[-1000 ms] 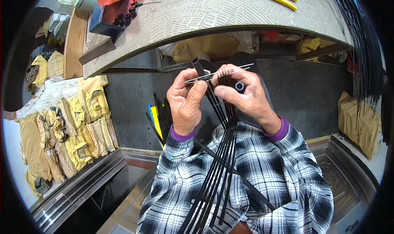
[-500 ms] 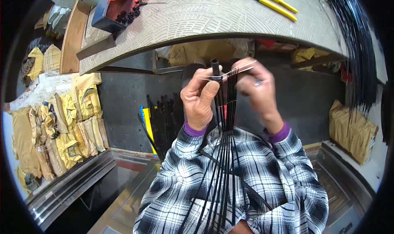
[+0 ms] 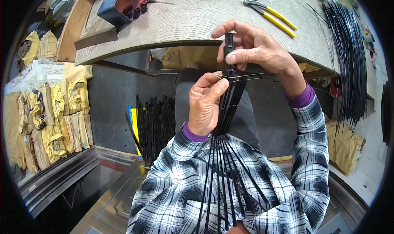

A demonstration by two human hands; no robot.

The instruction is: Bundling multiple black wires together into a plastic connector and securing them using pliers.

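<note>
Right hand (image 3: 266,49) has moved from beside the rods (image 3: 232,100) to their far end, where its fingers now grip the black tube (image 3: 229,40); so the work seems at the fitting of this tube. Left hand (image 3: 205,102) pinches the rods' top, near of the right hand; the rods run from there nearer, toward the lap.

Head-worn fisheye view, facing down.
Looks from above, close range; left hand (image 3: 203,106) and right hand (image 3: 264,50) fall upper centre, workbench (image 3: 197,18) across the top, plaid shirt (image 3: 176,182) lower centre.
</note>
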